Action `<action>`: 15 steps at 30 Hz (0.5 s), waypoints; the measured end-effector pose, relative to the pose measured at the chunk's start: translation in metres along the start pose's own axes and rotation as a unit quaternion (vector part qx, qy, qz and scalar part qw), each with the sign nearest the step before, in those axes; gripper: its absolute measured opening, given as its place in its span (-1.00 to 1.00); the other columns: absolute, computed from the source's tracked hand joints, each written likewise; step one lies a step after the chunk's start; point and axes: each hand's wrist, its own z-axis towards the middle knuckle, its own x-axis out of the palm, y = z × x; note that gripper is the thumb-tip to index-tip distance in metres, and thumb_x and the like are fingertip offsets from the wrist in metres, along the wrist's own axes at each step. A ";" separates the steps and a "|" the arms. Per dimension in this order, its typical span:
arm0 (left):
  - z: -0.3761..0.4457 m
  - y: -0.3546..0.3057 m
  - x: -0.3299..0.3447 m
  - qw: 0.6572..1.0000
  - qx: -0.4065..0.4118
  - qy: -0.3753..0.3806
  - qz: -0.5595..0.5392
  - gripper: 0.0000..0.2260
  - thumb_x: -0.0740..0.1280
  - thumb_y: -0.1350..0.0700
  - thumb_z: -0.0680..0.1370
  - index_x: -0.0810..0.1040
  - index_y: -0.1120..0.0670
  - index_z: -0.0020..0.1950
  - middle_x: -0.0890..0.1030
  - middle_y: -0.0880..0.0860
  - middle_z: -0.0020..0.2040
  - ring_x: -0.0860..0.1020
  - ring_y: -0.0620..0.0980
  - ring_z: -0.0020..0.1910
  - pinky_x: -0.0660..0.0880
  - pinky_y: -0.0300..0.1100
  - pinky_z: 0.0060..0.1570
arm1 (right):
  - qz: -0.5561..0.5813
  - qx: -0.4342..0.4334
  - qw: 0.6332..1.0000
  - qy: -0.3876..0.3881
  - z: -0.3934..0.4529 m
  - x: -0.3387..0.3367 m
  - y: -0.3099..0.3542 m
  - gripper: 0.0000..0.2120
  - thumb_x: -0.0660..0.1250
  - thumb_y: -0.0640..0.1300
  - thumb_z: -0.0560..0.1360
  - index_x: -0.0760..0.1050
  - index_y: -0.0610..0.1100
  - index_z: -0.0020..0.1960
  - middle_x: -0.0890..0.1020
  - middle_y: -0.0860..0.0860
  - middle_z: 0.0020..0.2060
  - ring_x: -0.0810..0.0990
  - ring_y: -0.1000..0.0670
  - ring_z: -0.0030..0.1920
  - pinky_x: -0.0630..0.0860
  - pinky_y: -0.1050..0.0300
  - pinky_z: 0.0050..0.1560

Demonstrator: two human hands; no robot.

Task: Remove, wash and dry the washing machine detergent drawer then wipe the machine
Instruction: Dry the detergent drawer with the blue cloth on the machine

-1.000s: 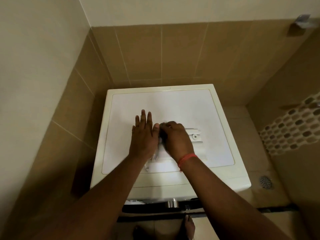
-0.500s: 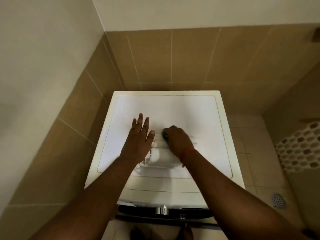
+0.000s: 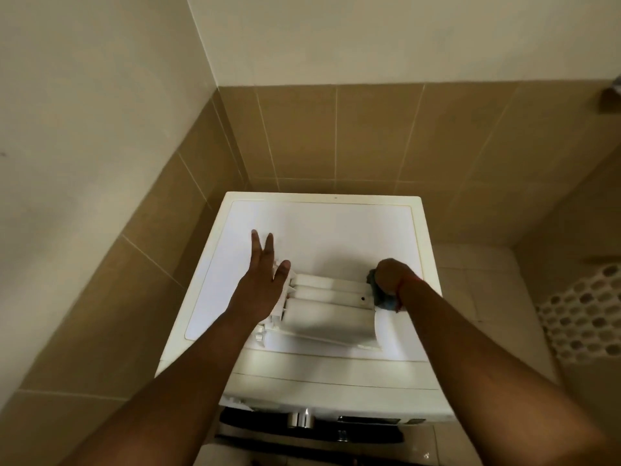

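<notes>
Detergent drawer was laid flat on the washing machine top. At nine o'clock, the left hand was pressed on its end, fingers straight. At three o'clock, a blue-grey cloth was gripped in the right hand.

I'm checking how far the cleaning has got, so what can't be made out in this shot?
- Head view: most of the cloth is hidden by the right hand gripping it.
- The left end of the detergent drawer lies under the left hand; whether it is dry cannot be told.
- The washing machine front and drawer slot are cut off by the forearms and bottom edge.
</notes>
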 end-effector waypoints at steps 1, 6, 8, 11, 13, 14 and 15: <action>0.000 0.002 0.001 1.000 -0.030 -0.004 -0.005 -0.41 0.04 -0.17 0.66 -0.13 -0.09 0.62 -0.14 0.02 0.63 0.47 0.05 0.36 0.48 -0.10 0.10 | 0.071 0.017 0.997 -0.008 -0.003 0.007 -0.005 -0.94 0.19 -0.23 0.57 0.42 -0.19 -0.06 0.54 -0.19 -0.15 0.57 -0.18 -0.17 0.60 -0.04 -0.13; -0.009 -0.002 -0.007 0.973 -0.172 0.010 -0.153 -0.32 -0.13 -0.41 0.54 0.37 -0.03 0.43 0.56 0.14 0.29 0.55 0.14 0.21 0.47 0.08 0.27 | 0.400 0.038 0.912 -0.077 -0.016 0.035 -0.020 -0.83 0.23 -0.21 0.55 0.59 -0.21 -0.01 0.63 -0.25 0.01 0.59 -0.20 -0.10 0.58 -0.10 0.00; -0.015 -0.005 -0.011 0.964 -0.162 -0.013 -0.209 -0.32 -0.14 -0.40 0.54 0.39 -0.02 0.42 0.56 0.08 0.30 0.54 0.12 0.24 0.43 0.07 0.34 | 0.486 0.025 0.869 -0.087 -0.029 0.035 -0.020 -0.72 0.13 -0.23 0.57 0.63 -0.14 -0.08 0.64 -0.18 -0.05 0.58 -0.15 -0.13 0.54 -0.01 -0.13; -0.019 -0.007 -0.022 0.938 -0.135 -0.051 -0.316 -0.34 -0.05 -0.40 0.57 0.33 -0.05 0.51 0.45 0.03 0.44 0.45 0.06 0.38 0.32 -0.10 0.36 | 0.586 -0.044 0.802 -0.106 -0.053 0.028 -0.009 -0.62 0.00 -0.31 0.55 0.57 -0.19 -0.21 0.58 -0.21 -0.21 0.55 -0.15 -0.15 0.38 0.08 -0.24; -0.018 -0.005 -0.030 0.911 -0.117 -0.063 -0.390 -0.18 0.03 -0.59 0.37 0.41 -0.11 0.45 0.53 -0.01 0.37 0.51 0.01 0.32 0.38 0.03 0.38 | 0.611 -0.085 0.776 -0.133 -0.066 0.023 -0.001 -0.62 -0.01 -0.32 0.55 0.51 -0.20 -0.28 0.54 -0.29 -0.21 0.53 -0.24 -0.14 0.30 0.10 -0.28; -0.017 -0.006 -0.035 0.899 -0.117 -0.072 -0.416 -0.16 0.05 -0.60 0.34 0.43 -0.10 0.43 0.55 -0.02 0.35 0.50 0.00 0.33 0.38 0.08 0.39 | 0.616 -0.100 0.768 -0.142 -0.069 0.021 0.003 -0.65 0.00 -0.31 0.56 0.50 -0.18 -0.25 0.50 -0.39 -0.20 0.52 -0.33 -0.13 0.28 0.11 -0.29; -0.017 -0.006 -0.040 0.891 -0.115 -0.080 -0.431 -0.21 0.08 -0.57 0.38 0.46 -0.06 0.39 0.57 -0.01 0.31 0.51 -0.01 0.31 0.38 0.07 0.39 | 0.625 -0.115 0.759 -0.143 -0.071 0.021 0.004 -0.68 0.01 -0.29 0.58 0.49 -0.17 -0.19 0.50 -0.45 -0.13 0.53 -0.39 -0.07 0.30 0.11 -0.26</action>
